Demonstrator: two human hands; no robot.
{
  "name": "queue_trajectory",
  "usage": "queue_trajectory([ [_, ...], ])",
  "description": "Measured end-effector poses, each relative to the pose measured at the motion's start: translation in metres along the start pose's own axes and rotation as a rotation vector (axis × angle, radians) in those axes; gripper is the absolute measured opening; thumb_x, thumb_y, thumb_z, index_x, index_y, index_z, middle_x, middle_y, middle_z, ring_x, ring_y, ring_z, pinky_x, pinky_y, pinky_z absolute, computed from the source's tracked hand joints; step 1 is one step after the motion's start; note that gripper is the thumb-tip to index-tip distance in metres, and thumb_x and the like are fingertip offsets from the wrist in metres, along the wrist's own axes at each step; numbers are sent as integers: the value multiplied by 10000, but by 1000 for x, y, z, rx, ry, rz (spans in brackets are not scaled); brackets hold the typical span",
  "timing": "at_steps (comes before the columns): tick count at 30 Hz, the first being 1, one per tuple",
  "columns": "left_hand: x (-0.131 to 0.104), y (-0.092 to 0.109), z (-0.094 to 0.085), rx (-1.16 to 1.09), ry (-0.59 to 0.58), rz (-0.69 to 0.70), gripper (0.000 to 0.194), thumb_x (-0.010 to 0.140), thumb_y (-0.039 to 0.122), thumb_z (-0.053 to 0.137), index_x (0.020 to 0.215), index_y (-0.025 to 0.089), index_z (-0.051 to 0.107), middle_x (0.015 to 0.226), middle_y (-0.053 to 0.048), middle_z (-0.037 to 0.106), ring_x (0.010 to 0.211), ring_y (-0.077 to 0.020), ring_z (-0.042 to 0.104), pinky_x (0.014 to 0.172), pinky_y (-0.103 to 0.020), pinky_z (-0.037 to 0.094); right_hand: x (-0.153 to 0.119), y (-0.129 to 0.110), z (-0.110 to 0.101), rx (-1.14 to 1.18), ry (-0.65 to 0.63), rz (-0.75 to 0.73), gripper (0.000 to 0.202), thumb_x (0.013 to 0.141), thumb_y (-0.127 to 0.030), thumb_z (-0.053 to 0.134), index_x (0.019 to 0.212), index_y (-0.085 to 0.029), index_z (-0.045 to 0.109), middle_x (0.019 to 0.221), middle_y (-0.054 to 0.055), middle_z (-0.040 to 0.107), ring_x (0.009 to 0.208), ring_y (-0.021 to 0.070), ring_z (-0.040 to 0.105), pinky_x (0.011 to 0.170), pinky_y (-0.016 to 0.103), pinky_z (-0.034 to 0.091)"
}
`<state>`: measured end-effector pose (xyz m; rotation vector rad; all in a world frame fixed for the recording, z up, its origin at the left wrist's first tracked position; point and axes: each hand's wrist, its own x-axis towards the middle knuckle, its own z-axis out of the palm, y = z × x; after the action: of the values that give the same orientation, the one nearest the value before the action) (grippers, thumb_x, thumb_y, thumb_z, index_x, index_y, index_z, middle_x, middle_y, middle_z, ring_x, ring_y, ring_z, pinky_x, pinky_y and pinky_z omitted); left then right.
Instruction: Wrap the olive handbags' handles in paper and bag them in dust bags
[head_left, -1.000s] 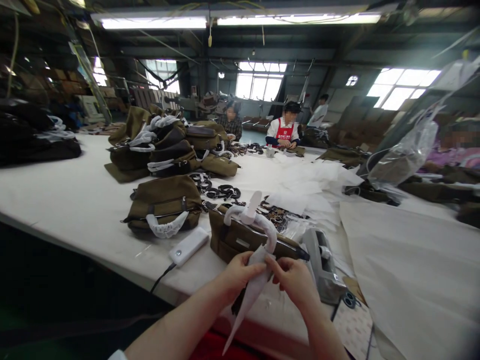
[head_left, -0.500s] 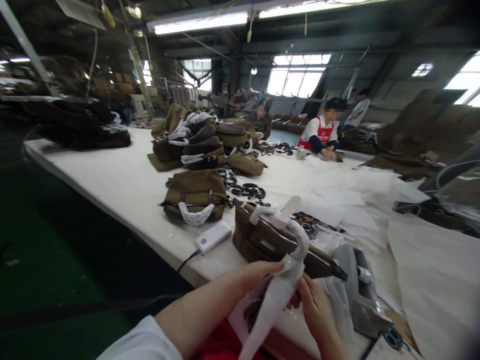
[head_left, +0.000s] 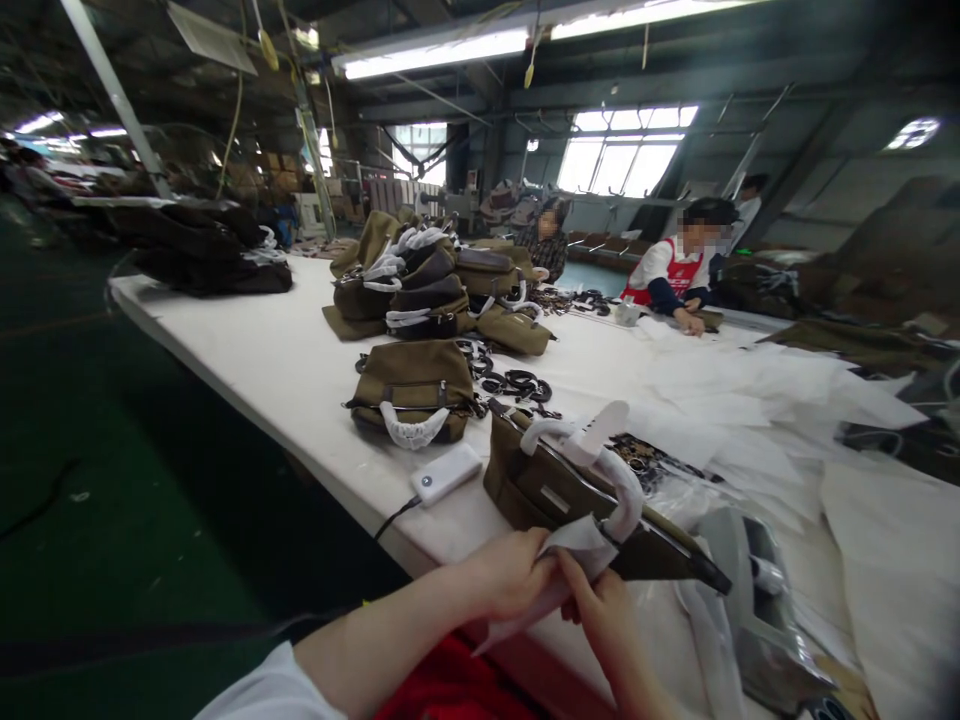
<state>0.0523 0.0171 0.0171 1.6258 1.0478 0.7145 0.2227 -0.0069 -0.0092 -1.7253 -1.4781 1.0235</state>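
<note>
An olive bag (head_left: 559, 480) stands at the near table edge, its arched handle (head_left: 624, 490) wrapped in white, with a pale tag (head_left: 600, 432) hanging over it. Just in front of the bag, my left hand (head_left: 514, 572) is closed on a sheet of thin white paper (head_left: 581, 545). My right hand (head_left: 596, 600) pinches the same paper from the other side, its fingers close to the left ones. The paper reaches the lower end of the handle and partly hides the fingertips.
On the white table (head_left: 225, 335) are another olive bag (head_left: 411, 385), a bag pile (head_left: 427, 285), black straps (head_left: 525, 385), a white device (head_left: 446, 472) with a cable, a grey tape dispenser (head_left: 765, 600) and paper sheets (head_left: 750, 385). A person in a red apron (head_left: 675, 270) works across the table.
The view has turned slightly left, so the scene sits further right. My hands have drawn closer together on the paper, which is now bunched between them. The other person leans further forward.
</note>
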Motion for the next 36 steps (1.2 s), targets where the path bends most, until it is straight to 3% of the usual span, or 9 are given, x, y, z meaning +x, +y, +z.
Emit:
queue_trajectory([
  [6, -2, 10, 12, 238, 122, 140, 490, 977, 320, 320, 1413, 174, 488, 1314, -139, 618, 1144, -293, 602, 1002, -387, 432, 1, -19, 5, 82, 127, 22, 622, 812, -688, 470, 399, -227, 528, 390, 61, 537, 423, 199, 551, 477, 309, 403],
  [15, 21, 19, 19, 674, 199, 216, 520, 940, 173, 364, 1450, 240, 440, 1063, -121, 642, 970, -261, 600, 878, -359, 480, 22, -26, 6, 630, 179, 190, 446, 673, -595, 646, 517, -190, 542, 391, -18, 484, 360, 129, 445, 380, 247, 352],
  [18, 28, 21, 18, 776, 175, 218, 576, 901, 148, 443, 1461, 277, 415, 1068, -110, 623, 969, -255, 587, 874, -346, 476, 21, -24, -2, 838, 89, 175, 435, 604, -581, 726, 604, -168, 589, 507, 1, 591, 475, 142, 535, 470, 249, 431],
  [22, 26, 20, 17, 838, 103, 312, 624, 866, 132, 465, 1467, 285, 398, 1172, -137, 603, 1014, -291, 577, 879, -400, 485, 22, -25, -9, 949, -36, 216, 505, 678, -652, 704, 751, -158, 624, 603, 9, 639, 515, 142, 565, 493, 245, 437],
  [24, 23, 19, 18, 789, 74, 377, 586, 881, 143, 439, 1455, 262, 421, 1236, -155, 595, 1047, -308, 579, 898, -430, 483, 26, -28, -9, 958, 89, 278, 511, 681, -666, 708, 792, -176, 613, 616, -11, 635, 504, 140, 568, 454, 235, 420],
  [27, 20, 19, 13, 524, 134, 383, 591, 887, 171, 462, 1471, 216, 383, 1255, -133, 621, 1108, -282, 590, 980, -403, 454, 35, -29, -10, 964, 268, 251, 493, 658, -604, 765, 868, -181, 625, 751, 4, 694, 649, 172, 649, 558, 253, 512],
  [31, 16, 10, -8, 250, 259, 155, 709, 802, 380, 667, 1432, 156, 431, 1093, -111, 704, 960, -270, 658, 881, -357, 498, 46, -22, -17, 914, 359, 280, 541, 700, -614, 719, 990, -166, 632, 917, 59, 729, 790, 227, 681, 628, 292, 558],
  [34, 12, 0, -23, 191, 125, 38, 609, 764, 544, 683, 1231, 156, 637, 1051, -127, 723, 921, -291, 670, 823, -360, 508, 50, -16, -21, 841, 371, 299, 564, 731, -653, 663, 1000, -158, 631, 959, 84, 731, 827, 244, 684, 620, 292, 562],
  [36, 10, -5, -25, 86, 14, 59, 597, 775, 545, 674, 1232, 163, 635, 1174, -132, 689, 1041, -299, 646, 900, -367, 488, 53, -13, -20, 801, 381, 301, 584, 727, -676, 652, 985, -153, 639, 966, 87, 730, 838, 240, 685, 628, 284, 564],
])
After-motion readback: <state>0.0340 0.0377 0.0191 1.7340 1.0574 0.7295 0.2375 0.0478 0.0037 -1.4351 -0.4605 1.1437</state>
